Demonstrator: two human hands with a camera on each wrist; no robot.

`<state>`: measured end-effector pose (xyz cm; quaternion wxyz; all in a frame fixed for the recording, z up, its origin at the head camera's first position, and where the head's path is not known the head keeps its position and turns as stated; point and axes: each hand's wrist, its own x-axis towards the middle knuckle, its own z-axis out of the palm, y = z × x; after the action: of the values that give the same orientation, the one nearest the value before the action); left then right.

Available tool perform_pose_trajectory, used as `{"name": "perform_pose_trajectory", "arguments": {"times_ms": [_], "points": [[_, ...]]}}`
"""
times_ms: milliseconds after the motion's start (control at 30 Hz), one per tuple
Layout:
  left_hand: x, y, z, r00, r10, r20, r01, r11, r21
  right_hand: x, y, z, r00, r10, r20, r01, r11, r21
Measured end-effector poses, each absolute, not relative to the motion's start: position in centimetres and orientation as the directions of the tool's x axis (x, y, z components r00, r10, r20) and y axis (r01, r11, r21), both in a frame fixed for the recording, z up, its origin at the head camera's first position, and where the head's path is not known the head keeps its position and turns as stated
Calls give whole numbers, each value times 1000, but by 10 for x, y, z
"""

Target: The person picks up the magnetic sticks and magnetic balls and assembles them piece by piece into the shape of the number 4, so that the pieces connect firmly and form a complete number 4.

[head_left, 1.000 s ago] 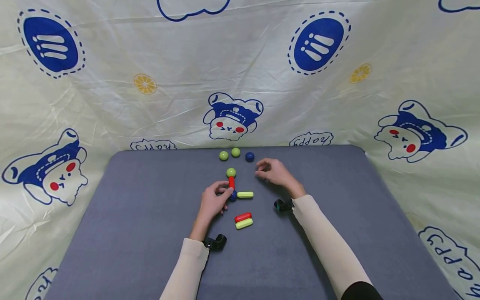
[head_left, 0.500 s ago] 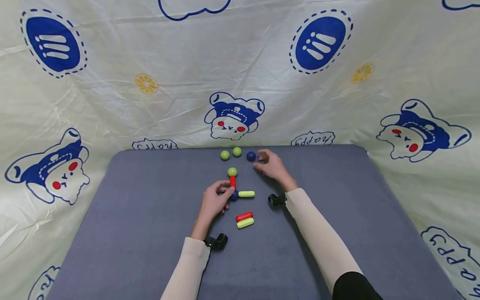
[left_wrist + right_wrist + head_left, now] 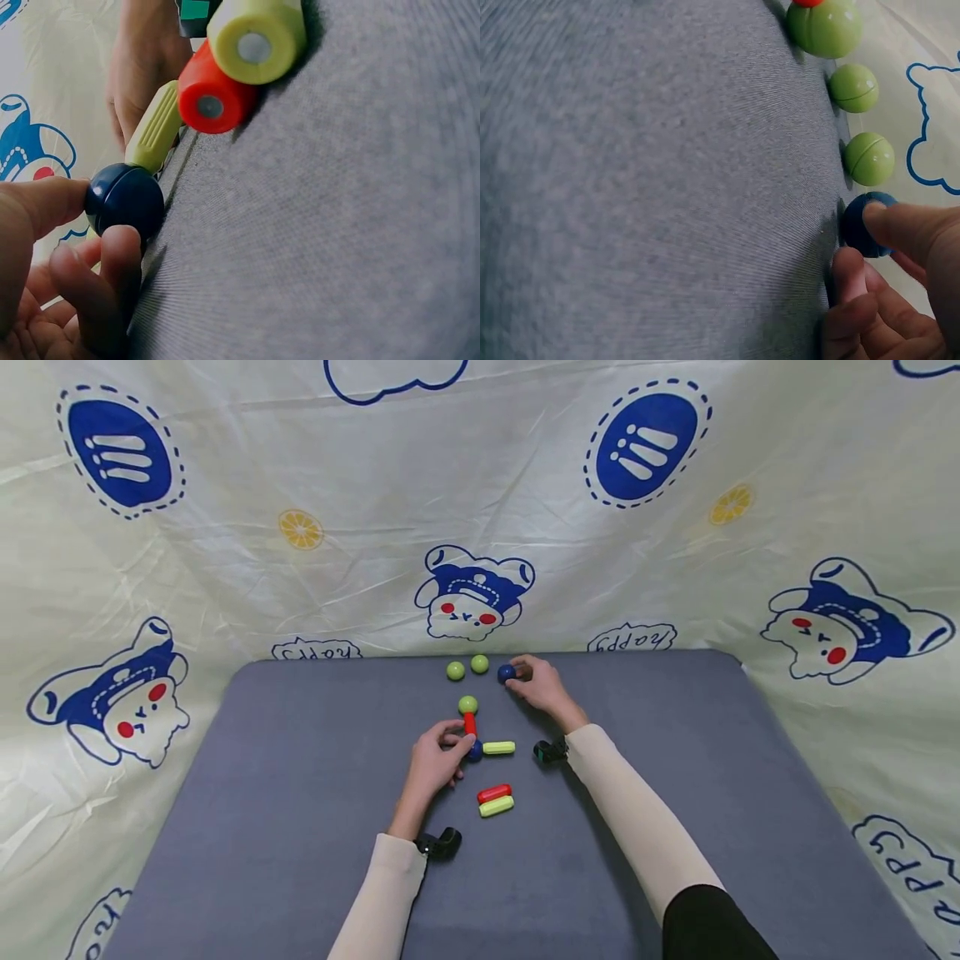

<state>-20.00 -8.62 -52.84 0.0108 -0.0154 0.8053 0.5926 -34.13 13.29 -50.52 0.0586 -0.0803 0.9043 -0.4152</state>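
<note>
My left hand (image 3: 438, 755) pinches a blue ball (image 3: 126, 198) between thumb and fingers. That ball joins a red rod (image 3: 469, 724), topped by a green ball (image 3: 468, 704), and a yellow-green rod (image 3: 498, 748) pointing right. At the table's far side my right hand (image 3: 542, 683) has its thumb and fingers about a second blue ball (image 3: 866, 225), which sits on the cloth. Two loose green balls (image 3: 455, 671) lie just left of it; both also show in the right wrist view.
Nearer the person, a loose red rod (image 3: 494, 793) and a yellow-green rod (image 3: 497, 807) lie side by side, with metal discs in their ends. A grey cloth covers the table (image 3: 315, 810). Behind it hangs a printed curtain (image 3: 360, 527).
My right hand has moved forward and left to the loose blue ball and taken hold of it. The left hand keeps its grip on the joined piece. The head view has shifted slightly.
</note>
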Motion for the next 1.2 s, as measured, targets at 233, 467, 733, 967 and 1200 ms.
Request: {"name": "perform_pose_trajectory", "arguments": {"times_ms": [233,467,733,967,1200], "points": [[-201,-84,-528,-999,-6,-44,-43,286,957,-341,138,-507,-985,-168,-39,-81,650,-756],[-202,-85,-527,-999,-6,-41,-41,281,959,-324,148,-510,-982,-188,-19,-100,600,-794],[-204,-86,-527,-999,-8,-37,-38,287,957,-292,159,-514,-979,-205,-4,-115,566,-816],[-203,-86,-529,-999,-9,-37,-38,288,957,-270,164,-516,-977,-215,12,-132,555,-821],[-201,-86,-530,-999,-4,-44,-43,297,954,-254,164,-517,-979,-205,11,-123,543,-830]]}}
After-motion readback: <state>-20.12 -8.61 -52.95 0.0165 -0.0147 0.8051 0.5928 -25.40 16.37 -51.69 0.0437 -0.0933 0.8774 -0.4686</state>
